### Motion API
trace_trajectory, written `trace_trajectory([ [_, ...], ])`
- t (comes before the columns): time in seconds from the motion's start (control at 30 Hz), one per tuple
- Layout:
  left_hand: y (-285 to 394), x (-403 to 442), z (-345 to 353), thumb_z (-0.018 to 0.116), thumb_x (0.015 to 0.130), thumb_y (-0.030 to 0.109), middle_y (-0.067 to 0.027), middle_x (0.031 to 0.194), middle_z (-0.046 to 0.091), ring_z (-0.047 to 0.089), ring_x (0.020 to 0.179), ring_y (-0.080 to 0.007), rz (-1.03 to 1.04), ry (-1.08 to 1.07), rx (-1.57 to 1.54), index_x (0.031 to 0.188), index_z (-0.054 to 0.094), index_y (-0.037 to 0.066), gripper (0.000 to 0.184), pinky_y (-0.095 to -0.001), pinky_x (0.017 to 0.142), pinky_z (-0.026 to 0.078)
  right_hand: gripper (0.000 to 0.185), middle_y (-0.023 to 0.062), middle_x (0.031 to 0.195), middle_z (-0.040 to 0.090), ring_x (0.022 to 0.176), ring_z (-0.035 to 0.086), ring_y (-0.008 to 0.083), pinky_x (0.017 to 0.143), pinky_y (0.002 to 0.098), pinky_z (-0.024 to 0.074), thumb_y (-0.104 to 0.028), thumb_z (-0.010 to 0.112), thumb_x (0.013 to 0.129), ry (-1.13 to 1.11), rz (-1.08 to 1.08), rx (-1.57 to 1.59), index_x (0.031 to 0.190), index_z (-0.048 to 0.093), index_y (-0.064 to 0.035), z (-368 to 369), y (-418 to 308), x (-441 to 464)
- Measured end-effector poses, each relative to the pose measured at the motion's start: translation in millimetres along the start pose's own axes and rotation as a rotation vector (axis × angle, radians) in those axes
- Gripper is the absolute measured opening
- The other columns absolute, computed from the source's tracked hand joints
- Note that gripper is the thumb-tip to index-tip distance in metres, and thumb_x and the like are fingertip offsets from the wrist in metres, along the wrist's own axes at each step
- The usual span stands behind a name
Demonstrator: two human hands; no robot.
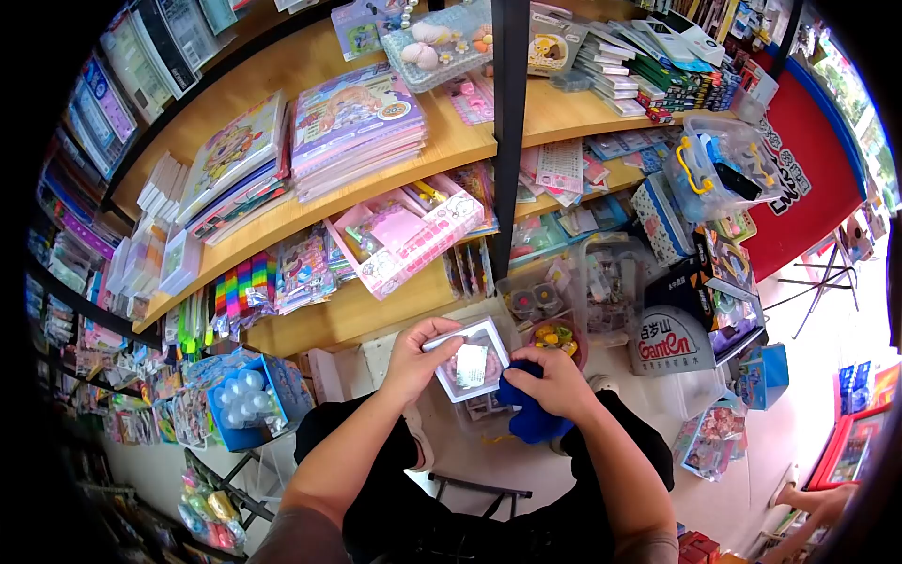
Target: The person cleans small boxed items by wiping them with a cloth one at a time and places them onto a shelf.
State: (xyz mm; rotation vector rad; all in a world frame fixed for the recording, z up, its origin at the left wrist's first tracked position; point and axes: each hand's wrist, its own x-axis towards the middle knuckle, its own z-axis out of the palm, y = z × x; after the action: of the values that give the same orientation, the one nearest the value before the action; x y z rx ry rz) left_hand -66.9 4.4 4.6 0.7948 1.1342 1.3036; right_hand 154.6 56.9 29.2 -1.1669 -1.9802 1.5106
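Note:
A small white-rimmed square box (473,361) with a printed label inside is held near the middle of the view. My left hand (418,362) grips its left side, with the thumb over the rim. A dark blue cloth (537,414) bunches under my right hand (554,381), whose fingers are closed on it beside the box's right edge. Below the box, partly hidden by it, sits a clear container (486,411) with small items in it.
Wooden shelves (460,141) with stacked books and a pink box (409,240) rise ahead. Clear bins and a Ganten carton (670,340) stand right. A blue box (246,402) is at left. Another person's bare limb (816,501) shows lower right.

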Motion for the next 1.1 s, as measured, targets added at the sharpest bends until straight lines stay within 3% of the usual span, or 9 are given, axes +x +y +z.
trace_trajectory([
  [0.13,-3.2,3.7,-11.1,0.066,0.083,0.008,-0.0036,0.097,0.064,0.058,0.088,-0.0090,-0.027,-0.085,0.141,0.107,0.059,0.001,0.026,-0.0232,0.077,0.045,0.028,0.0164,0.079,0.064,0.070,0.063,0.0237,0.067,0.0320,0.0484,-0.023,0.066,0.076,0.074,-0.123,-0.305,0.096,0.065,-0.0038,-7.9,-2.3,-3.5],
  [0.2,-10.0,8.2,-11.9,0.066,0.083,0.008,-0.0041,0.098,0.064,0.058,0.089,-0.0099,-0.016,-0.130,0.195,0.107,0.059,0.001,0.027,-0.0243,0.079,0.045,0.034,0.0174,0.074,0.062,0.069,0.062,0.0317,0.062,0.0376,0.0482,-0.032,0.065,0.075,-0.010,-0.048,-0.412,0.099,0.065,-0.0087,-14.9,-16.7,-6.2],
  [0.33,-10.2,5.6,-10.8,0.063,0.084,0.008,-0.0047,0.094,0.065,0.060,0.088,-0.0125,0.089,-0.157,0.267,0.101,0.060,0.000,0.020,-0.0265,0.078,0.047,0.033,0.0213,0.080,0.063,0.075,0.062,0.0378,0.070,0.0445,0.0482,-0.032,0.064,0.076,-0.022,-0.175,-0.379,0.098,0.065,-0.0077,-14.8,0.1,-4.5],
  [0.47,-10.9,5.5,-4.5,0.062,0.083,0.009,-0.0002,0.078,0.060,0.053,0.070,-0.0078,0.090,-0.076,0.285,0.091,0.060,0.002,0.011,-0.0227,0.065,0.042,0.031,0.0213,0.079,0.063,0.075,0.061,0.0384,0.071,0.0440,0.0479,-0.030,0.063,0.078,0.058,-0.237,-0.311,0.095,0.064,-0.0041,-13.8,4.8,-3.4],
  [0.77,-11.6,2.3,-3.3,0.057,0.081,0.002,-0.0052,0.084,0.059,0.057,0.073,-0.0130,-0.081,-0.258,-0.304,0.088,0.051,0.004,0.009,-0.0266,0.071,0.047,0.034,0.0197,0.085,0.064,0.083,0.061,0.0359,0.073,0.0424,0.0475,-0.030,0.063,0.075,0.059,-0.188,-0.341,0.097,0.066,-0.0049,-9.0,14.7,5.5],
  [0.8,-9.2,0.6,-3.5,0.057,0.087,0.014,-0.0122,0.099,0.060,0.060,0.090,-0.0211,-0.132,-0.289,-0.316,0.102,0.054,0.002,0.020,-0.0362,0.083,0.049,0.034,0.0195,0.088,0.064,0.085,0.060,0.0358,0.074,0.0412,0.0475,-0.029,0.063,0.075,0.024,-0.175,-0.318,0.098,0.066,-0.0050,-12.6,4.8,2.6],
  [0.9,-6.2,-5.2,10.9,0.051,0.091,0.038,-0.0181,0.117,0.055,0.056,0.108,-0.0289,-0.346,-0.375,-0.531,0.125,0.046,0.004,0.049,-0.0451,0.090,0.047,0.033,0.0194,0.088,0.064,0.084,0.060,0.0363,0.075,0.0408,0.0475,-0.029,0.063,0.075,0.037,-0.243,-0.263,0.097,0.065,-0.0041,-12.1,4.7,4.8],
  [1.0,-29.5,-8.6,19.1,0.042,0.086,0.061,-0.0150,0.122,0.054,0.057,0.107,-0.0316,-0.250,-0.383,-0.451,0.135,0.039,0.010,0.071,-0.0511,0.089,0.047,0.031,0.0201,0.088,0.064,0.084,0.060,0.0370,0.075,0.0400,0.0474,-0.026,0.062,0.076,0.020,-0.243,-0.246,0.097,0.065,-0.0029,-13.8,-0.6,4.3],
  [1.1,-31.5,-8.0,26.7,0.034,0.087,0.066,-0.0125,0.129,0.050,0.053,0.112,-0.0337,-0.348,-0.386,-0.553,0.136,0.036,0.016,0.071,-0.0576,0.088,0.045,0.030,0.0210,0.089,0.063,0.084,0.060,0.0383,0.074,0.0393,0.0471,-0.025,0.062,0.080,0.104,-0.269,-0.174,0.097,0.062,-0.0009,-7.6,7.0,8.8],
])
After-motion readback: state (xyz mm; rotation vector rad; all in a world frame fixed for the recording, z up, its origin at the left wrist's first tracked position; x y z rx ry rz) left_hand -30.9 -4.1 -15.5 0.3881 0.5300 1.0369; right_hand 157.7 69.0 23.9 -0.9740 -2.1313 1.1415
